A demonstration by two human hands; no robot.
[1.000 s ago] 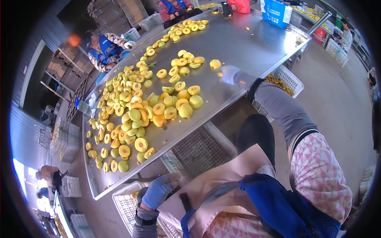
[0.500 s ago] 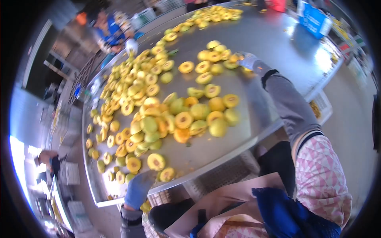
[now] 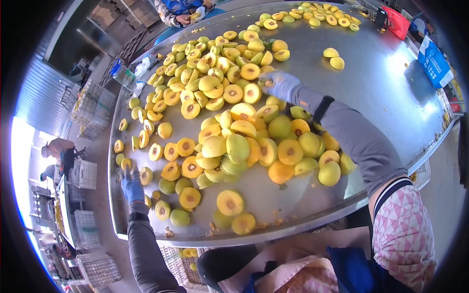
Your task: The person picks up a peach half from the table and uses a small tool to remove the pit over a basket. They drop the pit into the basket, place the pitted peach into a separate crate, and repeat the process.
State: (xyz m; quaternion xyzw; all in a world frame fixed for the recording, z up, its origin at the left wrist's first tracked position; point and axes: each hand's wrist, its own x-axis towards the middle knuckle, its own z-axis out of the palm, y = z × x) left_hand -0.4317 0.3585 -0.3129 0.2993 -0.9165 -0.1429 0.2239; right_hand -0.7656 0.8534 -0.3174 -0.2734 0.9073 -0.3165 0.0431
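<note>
Many halved yellow peaches (image 3: 238,148) lie in a heap on the metal table (image 3: 273,205), some cut side up with a brown hollow or stone showing. My right hand (image 3: 281,85), in a blue-grey glove, reaches to the right side of the pile. Its fingers are stretched out against peach halves and hold none that I can see. My left hand (image 3: 131,185), also gloved, is low over the table's left part. Its fingers are spread beside a peach half (image 3: 145,175), with nothing visibly gripped.
A co-worker's hands (image 3: 190,17) hold something yellow at the far edge. More peach halves (image 3: 332,18) lie at the back. A blue-and-white box (image 3: 434,62) and a red bag (image 3: 395,22) stand at the right. A clear container (image 3: 122,74) sits by the left edge.
My left hand has moved from the front edge up onto the table's left side. My right hand has come left from the back group of peaches to the main pile. The view has shifted.
</note>
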